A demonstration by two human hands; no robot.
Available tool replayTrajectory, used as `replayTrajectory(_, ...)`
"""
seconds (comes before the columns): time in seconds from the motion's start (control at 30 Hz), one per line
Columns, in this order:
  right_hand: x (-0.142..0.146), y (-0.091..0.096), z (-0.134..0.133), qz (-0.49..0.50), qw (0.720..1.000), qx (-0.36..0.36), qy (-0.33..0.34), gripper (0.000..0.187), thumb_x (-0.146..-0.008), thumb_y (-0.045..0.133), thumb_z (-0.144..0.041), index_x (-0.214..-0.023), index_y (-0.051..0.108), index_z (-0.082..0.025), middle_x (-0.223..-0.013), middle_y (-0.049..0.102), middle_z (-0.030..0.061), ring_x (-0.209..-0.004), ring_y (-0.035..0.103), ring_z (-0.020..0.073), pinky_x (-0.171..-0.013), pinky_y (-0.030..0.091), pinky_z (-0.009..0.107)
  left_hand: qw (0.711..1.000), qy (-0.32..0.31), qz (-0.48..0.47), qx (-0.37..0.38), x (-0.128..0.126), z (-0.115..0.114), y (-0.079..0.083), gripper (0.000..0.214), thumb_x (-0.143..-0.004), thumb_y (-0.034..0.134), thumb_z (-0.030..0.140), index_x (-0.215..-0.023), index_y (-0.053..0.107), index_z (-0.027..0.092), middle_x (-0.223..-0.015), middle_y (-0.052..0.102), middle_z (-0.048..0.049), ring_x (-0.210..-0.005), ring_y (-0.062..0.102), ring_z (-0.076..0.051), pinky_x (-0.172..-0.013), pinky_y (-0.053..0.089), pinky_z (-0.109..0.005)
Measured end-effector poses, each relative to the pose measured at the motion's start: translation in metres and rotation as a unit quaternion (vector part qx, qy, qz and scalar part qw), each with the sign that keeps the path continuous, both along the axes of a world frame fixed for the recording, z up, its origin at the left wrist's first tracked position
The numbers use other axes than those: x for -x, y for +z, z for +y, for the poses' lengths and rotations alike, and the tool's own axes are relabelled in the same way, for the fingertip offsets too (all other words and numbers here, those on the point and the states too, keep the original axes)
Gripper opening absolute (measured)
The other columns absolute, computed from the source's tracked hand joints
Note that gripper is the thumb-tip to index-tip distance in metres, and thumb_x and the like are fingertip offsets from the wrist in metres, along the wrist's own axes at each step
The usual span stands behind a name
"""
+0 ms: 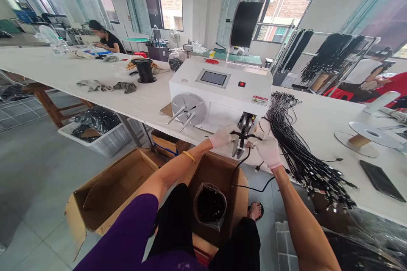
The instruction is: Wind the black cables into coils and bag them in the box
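Both my hands wear pale gloves and hold one black cable at the tying head on the front of a white winding machine. My left hand is closed on the cable left of the head. My right hand pinches it on the right side. The cable's loose end hangs down past the table edge in a loop. A thick bundle of black cables lies on the table just right of my right hand.
A long white table carries rags, a black spool and an empty reel. Open cardboard boxes and a bag of black parts stand below me. A dark phone lies at right. People work at the far left and right.
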State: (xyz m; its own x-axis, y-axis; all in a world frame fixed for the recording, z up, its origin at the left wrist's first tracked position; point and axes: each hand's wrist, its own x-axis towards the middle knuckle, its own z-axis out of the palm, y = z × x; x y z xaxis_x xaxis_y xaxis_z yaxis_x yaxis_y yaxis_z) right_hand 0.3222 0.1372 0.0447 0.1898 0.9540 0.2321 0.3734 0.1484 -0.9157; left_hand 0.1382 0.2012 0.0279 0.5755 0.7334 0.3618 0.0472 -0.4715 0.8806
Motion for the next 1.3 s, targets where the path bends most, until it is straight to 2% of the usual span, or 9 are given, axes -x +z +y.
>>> replayTrajectory(0.17, -0.016, -0.026, 0.039, 0.061, 0.998, -0.010, -0.021, 0.031, -0.062, 0.069, -0.036, -0.081, 0.069, -0.012, -0.061, 0.064, 0.0014, -0.057, 0.055, 0.0137, -0.056, 0.046, 0.026, 0.994, 0.033, 0.050, -0.096, -0.022, 0.036, -0.017, 0.007, -0.081, 0.052, 0.016, -0.084, 0.058, 0.017, -0.084, 0.055, -0.0039, -0.083, 0.047, -0.016, -0.083, 0.038, -0.028)
replayTrajectory(0.27, -0.022, -0.042, 0.054, 0.068, 0.997, -0.031, -0.029, 0.029, -0.062, 0.068, -0.035, -0.081, 0.069, -0.012, -0.061, 0.064, 0.0016, -0.059, 0.056, 0.0146, -0.056, 0.046, 0.027, 0.984, 0.040, 0.081, -0.157, -0.028, 0.053, -0.033, 0.014, -0.082, 0.047, 0.012, -0.085, 0.059, 0.017, -0.089, 0.053, -0.0054, -0.085, 0.046, -0.017, -0.085, 0.037, -0.029)
replayTrajectory(0.5, -0.021, -0.054, 0.060, 0.102, 0.992, -0.063, -0.039, 0.027, -0.060, 0.069, -0.033, -0.079, 0.068, -0.014, -0.073, 0.069, 0.0039, -0.067, 0.059, 0.0163, -0.065, 0.050, 0.030, 0.982, 0.047, 0.098, -0.156, -0.033, 0.069, -0.051, 0.019, -0.077, 0.048, 0.009, -0.086, 0.061, 0.019, -0.091, 0.051, -0.0064, -0.082, 0.045, -0.017, -0.083, 0.038, -0.028)
replayTrajectory(0.7, -0.014, -0.043, 0.049, 0.142, 0.989, 0.006, -0.027, 0.040, -0.057, 0.072, -0.042, -0.085, 0.066, -0.014, -0.057, 0.061, -0.0007, -0.047, 0.051, 0.0129, -0.047, 0.045, 0.028, 0.988, 0.069, 0.072, -0.122, -0.029, 0.048, -0.030, 0.016, -0.080, 0.047, 0.010, -0.087, 0.059, 0.017, -0.090, 0.055, -0.0048, -0.085, 0.047, -0.016, -0.087, 0.039, -0.029)
replayTrajectory(0.9, -0.002, -0.008, 0.023, 0.164, 0.985, 0.044, -0.026, 0.044, -0.052, 0.079, -0.044, -0.081, 0.063, -0.014, -0.057, 0.061, 0.0005, -0.043, 0.053, 0.0120, -0.040, 0.043, 0.025, 0.995, 0.054, 0.028, -0.085, -0.012, 0.016, 0.009, 0.011, -0.071, 0.056, 0.009, -0.080, 0.058, 0.015, -0.083, 0.058, -0.0019, -0.083, 0.049, -0.014, -0.085, 0.040, -0.028)
replayTrajectory(1.03, 0.017, 0.003, -0.020, 0.163, 0.986, 0.002, -0.032, 0.040, -0.055, 0.079, -0.041, -0.082, 0.066, -0.015, -0.069, 0.066, 0.0025, -0.049, 0.055, 0.0117, -0.050, 0.049, 0.028, 0.998, -0.021, -0.004, 0.052, 0.019, -0.026, 0.016, 0.024, -0.069, 0.067, 0.021, -0.090, 0.061, 0.013, -0.089, 0.062, -0.0049, -0.085, 0.053, -0.016, -0.083, 0.042, -0.031)
replayTrajectory(1.13, 0.034, -0.001, -0.061, 0.112, 0.993, -0.003, 0.031, 0.035, -0.062, 0.075, -0.039, -0.087, 0.068, -0.016, -0.078, 0.068, 0.0031, -0.057, 0.058, 0.0135, -0.058, 0.052, 0.030, 0.979, -0.088, -0.038, 0.179, 0.041, -0.058, 0.005, 0.036, -0.074, 0.067, 0.039, -0.096, 0.059, 0.012, -0.091, 0.064, -0.0079, -0.082, 0.058, -0.016, -0.077, 0.045, -0.030)
replayTrajectory(1.2, 0.046, -0.006, -0.087, 0.056, 0.995, 0.003, 0.077, 0.033, -0.068, 0.071, -0.037, -0.093, 0.070, -0.016, -0.084, 0.070, 0.0037, -0.064, 0.061, 0.0152, -0.063, 0.052, 0.030, 0.945, -0.121, -0.063, 0.297, 0.050, -0.077, -0.009, 0.042, -0.080, 0.060, 0.051, -0.094, 0.059, 0.012, -0.087, 0.065, -0.0089, -0.077, 0.060, -0.015, -0.072, 0.047, -0.029)
replayTrajectory(1.3, 0.062, -0.016, -0.116, -0.021, 0.990, 0.026, 0.137, 0.031, -0.074, 0.063, -0.032, -0.101, 0.070, -0.018, -0.094, 0.071, 0.0038, -0.075, 0.062, 0.0165, -0.069, 0.052, 0.030, 0.860, -0.220, -0.040, 0.459, 0.057, -0.105, -0.038, 0.055, -0.081, 0.050, 0.064, -0.089, 0.061, 0.011, -0.080, 0.065, -0.0111, -0.071, 0.061, -0.017, -0.065, 0.048, -0.030)
